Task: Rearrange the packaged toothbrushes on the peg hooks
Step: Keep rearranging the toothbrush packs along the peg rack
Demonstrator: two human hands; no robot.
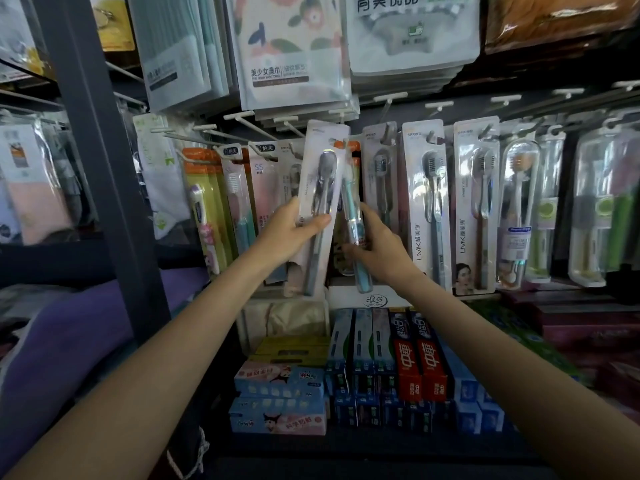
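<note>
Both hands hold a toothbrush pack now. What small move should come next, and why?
Probably lift the left hand so the grey pack goes onto a peg hook: its top already sits near the hooks, while the right hand holds the teal pack lower.

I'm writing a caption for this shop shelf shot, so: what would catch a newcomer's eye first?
First, the two bare arms reaching in: the left hand grips a white-carded toothbrush pack held tilted mid-frame, and the right hand holds a teal toothbrush pack just beside it. Behind them a row of packaged toothbrushes hangs on white peg hooks, with bright red toothpaste boxes stacked on the shelf below.
</note>
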